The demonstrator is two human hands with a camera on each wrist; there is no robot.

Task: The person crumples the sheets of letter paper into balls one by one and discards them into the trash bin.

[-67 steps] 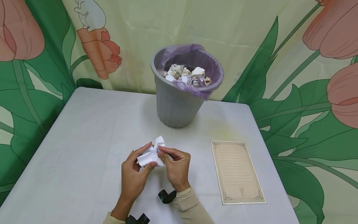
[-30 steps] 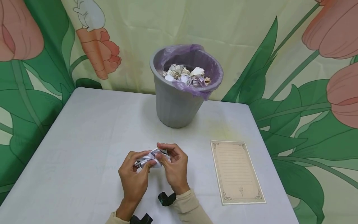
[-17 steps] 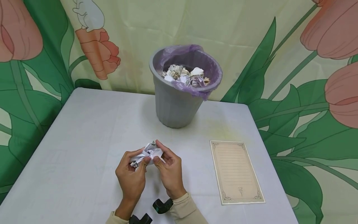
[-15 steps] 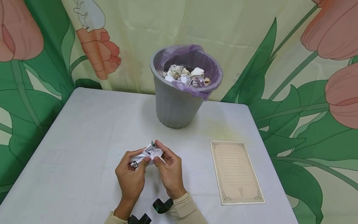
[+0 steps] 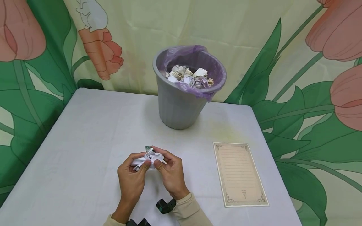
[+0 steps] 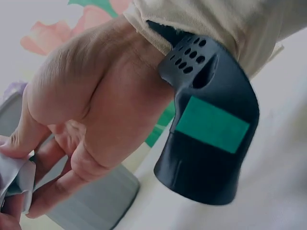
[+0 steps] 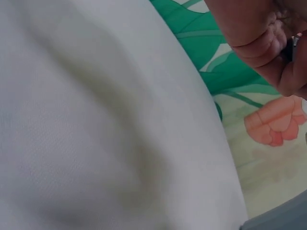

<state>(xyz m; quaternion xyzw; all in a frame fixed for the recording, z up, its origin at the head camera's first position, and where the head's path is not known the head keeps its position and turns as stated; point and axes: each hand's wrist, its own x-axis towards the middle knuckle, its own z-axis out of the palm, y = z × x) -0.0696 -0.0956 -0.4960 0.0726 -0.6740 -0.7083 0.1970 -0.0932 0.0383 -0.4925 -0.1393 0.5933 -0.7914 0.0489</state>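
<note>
A crumpled sheet of white paper is held between both hands over the near middle of the table; a small green patch shows at its top edge. My left hand pinches its left side between thumb and fingers. On the other side my right hand grips it, thumb on the near face and fingers behind. The left wrist view catches the paper's edge at the left border, by the fingertips. Only part of the right hand enters the right wrist view, and the paper is mostly hidden there.
A grey waste bin with a purple liner stands at the back of the white table, holding several crumpled papers. To the right lies a flat beige lined sheet with a decorated border. A printed curtain hangs behind.
The paper has been crumpled into a smaller, tighter bundle, and its raised white flap is folded down. Both hands have shifted slightly left and closer together. The bin and beige sheet stay put.
</note>
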